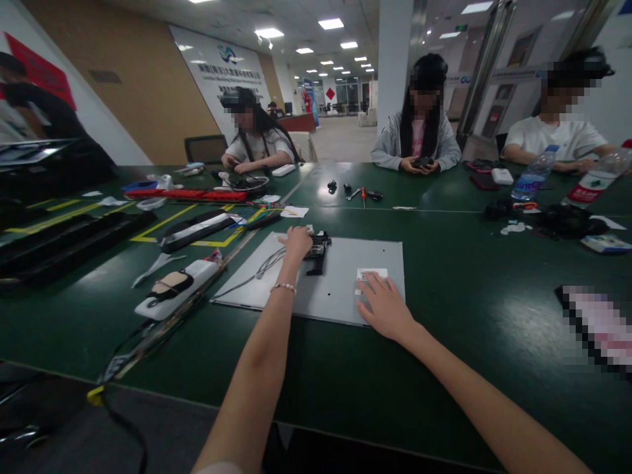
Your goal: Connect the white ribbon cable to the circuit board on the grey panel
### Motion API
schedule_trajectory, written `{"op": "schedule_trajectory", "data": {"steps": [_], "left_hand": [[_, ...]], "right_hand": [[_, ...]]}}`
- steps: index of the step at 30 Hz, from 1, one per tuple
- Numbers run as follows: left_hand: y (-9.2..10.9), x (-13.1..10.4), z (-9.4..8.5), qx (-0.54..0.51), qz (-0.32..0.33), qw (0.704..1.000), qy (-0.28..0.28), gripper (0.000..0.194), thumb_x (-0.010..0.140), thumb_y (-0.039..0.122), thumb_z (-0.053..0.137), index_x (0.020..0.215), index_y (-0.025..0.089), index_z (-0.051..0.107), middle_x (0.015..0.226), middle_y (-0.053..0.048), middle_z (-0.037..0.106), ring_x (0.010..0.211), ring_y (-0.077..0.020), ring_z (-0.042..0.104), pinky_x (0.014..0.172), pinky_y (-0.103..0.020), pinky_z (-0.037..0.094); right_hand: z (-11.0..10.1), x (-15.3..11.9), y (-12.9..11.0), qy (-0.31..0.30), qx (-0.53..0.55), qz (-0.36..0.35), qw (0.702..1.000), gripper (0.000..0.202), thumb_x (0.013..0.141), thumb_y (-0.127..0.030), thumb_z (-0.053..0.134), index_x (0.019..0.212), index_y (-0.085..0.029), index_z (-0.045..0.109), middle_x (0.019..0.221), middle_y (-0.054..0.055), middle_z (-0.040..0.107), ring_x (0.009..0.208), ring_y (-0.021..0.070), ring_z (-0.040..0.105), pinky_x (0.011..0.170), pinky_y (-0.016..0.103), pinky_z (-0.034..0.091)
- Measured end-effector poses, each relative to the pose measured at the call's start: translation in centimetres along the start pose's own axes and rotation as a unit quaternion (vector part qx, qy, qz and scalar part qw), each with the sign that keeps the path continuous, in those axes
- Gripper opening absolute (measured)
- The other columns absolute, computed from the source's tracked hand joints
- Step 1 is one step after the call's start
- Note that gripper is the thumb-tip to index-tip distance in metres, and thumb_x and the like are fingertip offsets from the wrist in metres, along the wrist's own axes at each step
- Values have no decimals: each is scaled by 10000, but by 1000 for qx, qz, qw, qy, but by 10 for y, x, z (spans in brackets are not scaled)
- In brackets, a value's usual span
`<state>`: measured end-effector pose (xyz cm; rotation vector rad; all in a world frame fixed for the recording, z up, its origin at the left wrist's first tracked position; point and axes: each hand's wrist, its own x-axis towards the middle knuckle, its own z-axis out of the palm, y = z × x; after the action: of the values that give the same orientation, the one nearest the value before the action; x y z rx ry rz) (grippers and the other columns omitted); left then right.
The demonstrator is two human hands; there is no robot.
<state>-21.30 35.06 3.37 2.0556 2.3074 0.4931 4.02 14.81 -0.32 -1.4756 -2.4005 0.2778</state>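
A flat grey-white panel (340, 299) lies on the green table in front of me. My left hand (297, 242) is at the panel's far edge, against the left side of a black bracket-like part (318, 255); its fingertips are partly hidden, so what it grips cannot be made out. Grey cables (266, 265) run from beside that hand across the panel to its near left corner. My right hand (384, 304) rests with fingers spread on the panel's right side, over the near part of a small white card (374, 272).
Left of the panel are a white power strip-like device (200, 276) with cables, and a black-and-white long part (197, 230). Beyond lie a red-handled screwdriver (364, 196) and a wrench (353, 194). Bottles (534, 174) stand at the right. Three people sit across the table (444, 230).
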Motion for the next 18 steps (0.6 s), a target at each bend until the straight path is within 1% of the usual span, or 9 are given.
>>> {"op": "schedule_trajectory", "data": {"steps": [2, 4, 8, 11, 13, 16, 18], "left_hand": [[-1, 5, -3, 2, -8, 1000, 8, 455, 847, 127, 474, 1260, 209, 648, 1369, -148, 580, 1346, -359, 393, 1088, -650, 252], [-1, 8, -8, -5, -11, 1000, 0, 425, 855, 184, 516, 1260, 211, 643, 1342, -156, 599, 1313, -357, 443, 1082, -614, 289], [3, 8, -28, -16, -7, 1000, -19, 411, 844, 249, 557, 1244, 227, 649, 1312, -142, 626, 1250, -350, 522, 1045, -544, 361], [4, 6, -48, -4, 10, 998, -55, 339, 832, 274, 564, 1133, 214, 707, 1207, -111, 690, 1164, -310, 589, 973, -406, 443], [2, 5, -60, 8, 29, 997, -77, 297, 834, 304, 559, 1046, 201, 739, 1104, -95, 729, 1092, -280, 625, 919, -332, 469], [-3, 6, -74, 21, 38, 995, -95, 299, 822, 352, 563, 985, 199, 761, 1052, -90, 742, 1045, -264, 645, 911, -316, 473], [-6, 6, -79, 9, 54, 995, -80, 292, 794, 389, 593, 940, 211, 773, 1022, -88, 748, 1017, -260, 658, 918, -324, 473]], "right_hand": [[0, 1, 0, -4, 1, 1, 1000, 558, 990, -422, 363, 1480, -162, 420, 1590, 139, 322, 1477, 290, 232, 1184, 496, 179], [0, 1, 0, -5, -2, 2, 1000, 560, 989, -418, 365, 1483, -160, 417, 1591, 141, 318, 1478, 292, 228, 1184, 498, 181], [-4, 0, -2, -19, -8, 3, 1000, 570, 992, -420, 351, 1495, -155, 400, 1600, 142, 297, 1484, 300, 208, 1184, 509, 179], [-8, -2, -4, -37, -15, 4, 999, 587, 996, -426, 332, 1508, -142, 377, 1611, 146, 268, 1489, 303, 193, 1186, 513, 176], [-11, -5, -6, -45, -22, 4, 999, 596, 994, -424, 330, 1511, -130, 370, 1614, 150, 259, 1490, 308, 188, 1187, 512, 171], [-13, -12, -6, -51, -29, 0, 998, 609, 991, -428, 325, 1517, -123, 359, 1620, 149, 236, 1493, 314, 172, 1188, 517, 166], [-13, -18, -4, -54, -32, -4, 998, 617, 992, -440, 321, 1522, -127, 350, 1625, 145, 219, 1496, 313, 161, 1189, 520, 162]]}}
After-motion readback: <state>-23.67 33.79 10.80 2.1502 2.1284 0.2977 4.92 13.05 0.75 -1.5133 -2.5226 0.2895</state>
